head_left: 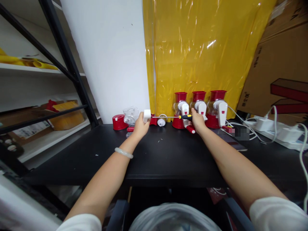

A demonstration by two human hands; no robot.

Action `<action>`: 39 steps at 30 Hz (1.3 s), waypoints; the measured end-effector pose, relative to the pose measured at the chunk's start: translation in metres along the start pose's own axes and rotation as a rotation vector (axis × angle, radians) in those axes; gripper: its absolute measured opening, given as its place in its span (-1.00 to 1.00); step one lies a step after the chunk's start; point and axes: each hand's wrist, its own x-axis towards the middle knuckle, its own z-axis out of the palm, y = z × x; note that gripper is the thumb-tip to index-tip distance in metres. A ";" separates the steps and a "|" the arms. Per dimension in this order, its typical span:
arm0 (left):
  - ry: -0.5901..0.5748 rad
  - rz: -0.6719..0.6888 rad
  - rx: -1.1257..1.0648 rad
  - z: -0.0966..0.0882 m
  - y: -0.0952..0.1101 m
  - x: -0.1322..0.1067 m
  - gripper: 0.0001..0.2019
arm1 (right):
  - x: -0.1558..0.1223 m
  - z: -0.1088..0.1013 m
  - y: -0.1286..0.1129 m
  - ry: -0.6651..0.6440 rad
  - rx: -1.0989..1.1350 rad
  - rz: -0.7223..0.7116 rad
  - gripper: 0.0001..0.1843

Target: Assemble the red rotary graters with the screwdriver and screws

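My left hand [141,125] is closed on a white plastic piece [147,115], held up just over the black desk. A screwdriver [185,117] with a black and yellow handle lies level in my closed right hand [198,122]. Its long thin shaft points left at the white piece; whether the tip touches is too small to tell. Behind the shaft, a white round part with a clear rim [161,121] rests on the desk. A red base [119,122] and a clear plastic housing [131,116] stand left of my left hand.
Three red and white rotary graters [217,109] stand at the back right, close to my right hand. A dark tablet [232,141], white cables and a power strip [290,138] lie further right. Shelving [69,128] borders the left; a large cardboard box [276,70] leans at right.
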 end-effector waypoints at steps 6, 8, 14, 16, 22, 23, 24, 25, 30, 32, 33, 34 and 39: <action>-0.074 -0.157 -0.008 0.005 -0.006 0.002 -0.80 | -0.004 0.002 -0.006 -0.141 0.338 -0.072 -0.79; -0.097 -0.185 0.006 0.007 -0.009 0.002 -0.82 | -0.004 0.002 -0.006 -0.169 0.388 -0.105 -0.74; -0.142 -0.221 0.015 0.008 -0.013 0.002 -0.84 | -0.002 0.003 -0.006 -0.201 0.394 -0.089 -0.70; -0.151 -0.233 0.012 0.008 -0.014 0.002 -0.84 | -0.002 0.003 -0.007 -0.195 0.400 -0.073 -0.70; -0.150 -0.244 0.025 0.009 -0.017 0.003 -0.81 | -0.005 0.003 -0.011 -0.197 0.394 -0.060 -0.71; -0.145 -0.240 0.032 0.008 -0.017 0.004 -0.81 | -0.006 0.003 -0.012 -0.194 0.394 -0.058 -0.71; -0.139 -0.234 0.039 0.008 -0.017 0.004 -0.80 | -0.006 0.003 -0.013 -0.190 0.392 -0.054 -0.71; -0.132 -0.228 0.046 0.008 -0.017 0.004 -0.79 | -0.006 0.003 -0.013 -0.187 0.388 -0.049 -0.70; -0.111 -0.200 0.070 0.005 -0.012 0.004 -0.78 | -0.006 0.003 -0.012 -0.171 0.373 -0.039 -0.68; -0.105 -0.192 0.073 0.004 -0.011 0.003 -0.77 | -0.006 0.002 -0.012 -0.169 0.375 -0.043 -0.66; -0.101 -0.185 0.075 0.003 -0.011 0.003 -0.77 | -0.005 0.002 -0.011 -0.169 0.378 -0.046 -0.65; -0.097 -0.177 0.077 0.003 -0.010 0.003 -0.77 | -0.005 0.002 -0.011 -0.169 0.381 -0.048 -0.63; -0.085 -0.146 0.079 0.003 -0.009 0.003 -0.78 | -0.005 0.002 -0.011 -0.155 0.386 -0.060 -0.56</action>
